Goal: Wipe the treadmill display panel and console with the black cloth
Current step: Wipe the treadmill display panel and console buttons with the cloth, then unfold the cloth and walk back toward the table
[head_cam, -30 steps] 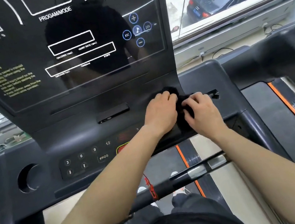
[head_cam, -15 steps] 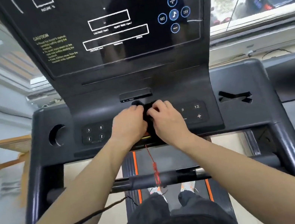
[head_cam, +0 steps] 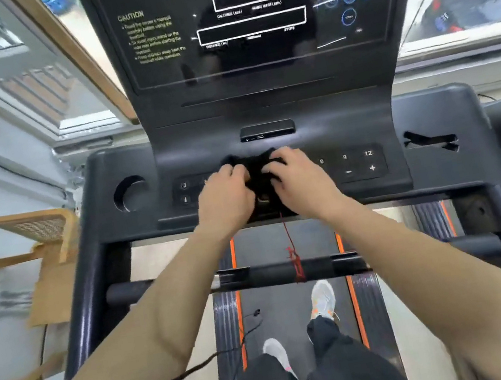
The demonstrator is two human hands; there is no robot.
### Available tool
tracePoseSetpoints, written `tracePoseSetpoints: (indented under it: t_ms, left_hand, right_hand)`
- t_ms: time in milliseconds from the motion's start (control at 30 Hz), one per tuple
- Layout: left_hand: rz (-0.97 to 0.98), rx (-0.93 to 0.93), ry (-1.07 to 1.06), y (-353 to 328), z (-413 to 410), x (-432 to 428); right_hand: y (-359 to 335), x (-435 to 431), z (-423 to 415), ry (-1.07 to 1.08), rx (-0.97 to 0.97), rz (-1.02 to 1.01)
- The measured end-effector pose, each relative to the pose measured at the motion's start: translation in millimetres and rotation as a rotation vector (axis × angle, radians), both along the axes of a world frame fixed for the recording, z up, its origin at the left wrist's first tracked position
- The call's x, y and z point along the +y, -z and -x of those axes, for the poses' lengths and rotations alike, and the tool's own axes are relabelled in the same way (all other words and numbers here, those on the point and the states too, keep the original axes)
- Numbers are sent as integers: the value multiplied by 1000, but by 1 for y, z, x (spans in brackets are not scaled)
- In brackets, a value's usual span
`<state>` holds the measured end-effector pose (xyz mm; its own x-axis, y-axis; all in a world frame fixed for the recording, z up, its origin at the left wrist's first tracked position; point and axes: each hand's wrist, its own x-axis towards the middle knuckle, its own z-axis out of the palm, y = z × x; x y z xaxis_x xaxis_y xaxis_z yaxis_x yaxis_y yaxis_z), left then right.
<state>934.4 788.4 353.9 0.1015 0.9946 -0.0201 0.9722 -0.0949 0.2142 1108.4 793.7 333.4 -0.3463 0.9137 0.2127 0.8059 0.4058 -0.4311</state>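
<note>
The black cloth (head_cam: pixel 253 164) lies bunched on the middle of the treadmill console (head_cam: pixel 430 117), over the central buttons. My left hand (head_cam: pixel 226 195) presses on its left part and my right hand (head_cam: pixel 299 178) on its right part, fingers curled into the fabric. Much of the cloth is hidden under both hands. Above them rises the glossy black display panel (head_cam: pixel 250 25) with white outlines, yellow caution text and blue round icons. Numbered keys 6, 9, 12 and plus/minus (head_cam: pixel 359 163) show to the right of my hands.
A round cup hole (head_cam: pixel 130 194) sits at the console's left, a slot (head_cam: pixel 430 143) at its right. A red safety cord (head_cam: pixel 292 249) hangs to the black handlebar (head_cam: pixel 290 271). A wooden chair (head_cam: pixel 17 244) stands left. My feet are on the belt (head_cam: pixel 294 312). A window is behind.
Both hands slid the cloth from the console's right side to its centre and stay there. The view tilted down and shifted, showing my feet and the belt.
</note>
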Motion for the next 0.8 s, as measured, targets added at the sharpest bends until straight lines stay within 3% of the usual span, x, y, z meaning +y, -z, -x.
tracePoseSetpoints:
  t_ms: [100,200,333,467,533,633,700,800]
  left_hand:
    - [-16,-130,258,2,-60,-3]
    - [7,-197,351,-4,-92,-23]
    - [195,-547,145,-11,-63,-69]
    - [335,-837,-117,-20,1,-91]
    - [364,-937,-140,-30,29,-104]
    - [464,-1239,-306,-49,53,-137]
    - [506,-1302,-364,-58,64,-157]
    - [493,-1198,-357,-62,78,-184]
  right_hand:
    - [1,-19,-71,339,15,33]
    - [-9,-50,-79,482,50,102]
    - [-30,-93,-33,436,392,456]
    - [-43,-129,10,445,814,569]
    - [-54,-140,27,442,944,610]
    - [-71,-151,42,397,1124,792]
    - [-79,-155,50,350,1190,902]
    - [-89,-158,64,271,1181,940]
